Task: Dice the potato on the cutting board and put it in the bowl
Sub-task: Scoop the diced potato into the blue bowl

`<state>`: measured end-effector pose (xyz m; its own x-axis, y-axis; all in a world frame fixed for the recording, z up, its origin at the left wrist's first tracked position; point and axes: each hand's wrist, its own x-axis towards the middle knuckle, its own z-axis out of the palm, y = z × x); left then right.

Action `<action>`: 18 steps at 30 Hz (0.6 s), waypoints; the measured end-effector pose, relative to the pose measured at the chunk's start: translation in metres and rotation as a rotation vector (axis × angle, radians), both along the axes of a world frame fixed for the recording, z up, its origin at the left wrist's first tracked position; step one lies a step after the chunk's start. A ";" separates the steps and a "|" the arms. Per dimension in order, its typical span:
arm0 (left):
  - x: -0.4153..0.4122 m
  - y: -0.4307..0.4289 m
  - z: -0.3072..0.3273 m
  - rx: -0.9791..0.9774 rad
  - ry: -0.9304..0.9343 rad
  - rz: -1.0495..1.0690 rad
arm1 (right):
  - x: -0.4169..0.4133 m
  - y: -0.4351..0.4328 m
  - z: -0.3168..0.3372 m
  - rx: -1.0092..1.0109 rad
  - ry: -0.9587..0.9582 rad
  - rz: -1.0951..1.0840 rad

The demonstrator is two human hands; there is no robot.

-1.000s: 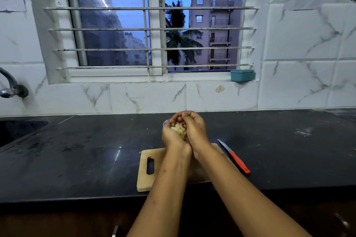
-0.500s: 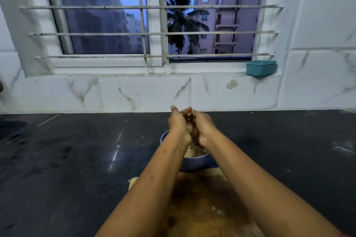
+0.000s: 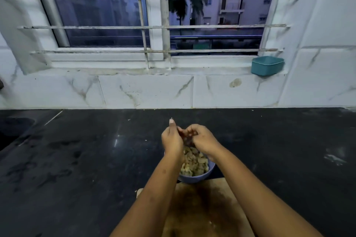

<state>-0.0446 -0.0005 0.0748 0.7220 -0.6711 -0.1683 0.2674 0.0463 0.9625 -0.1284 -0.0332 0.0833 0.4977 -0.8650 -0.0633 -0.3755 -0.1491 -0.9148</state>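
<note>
Both forearms cover much of the cutting board (image 3: 194, 208), whose near end is cut off by the frame, so leftover pieces cannot be ruled out. Beyond it sits the bowl (image 3: 194, 178), heaped with diced potato (image 3: 193, 161). Above it the left hand (image 3: 172, 140) and right hand (image 3: 204, 141) meet, fingers loosely apart, likely shedding bits; whether any remain between the palms is hidden.
</note>
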 end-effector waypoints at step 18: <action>-0.017 0.009 -0.002 0.151 -0.258 -0.143 | -0.036 -0.013 -0.008 -0.069 0.187 0.113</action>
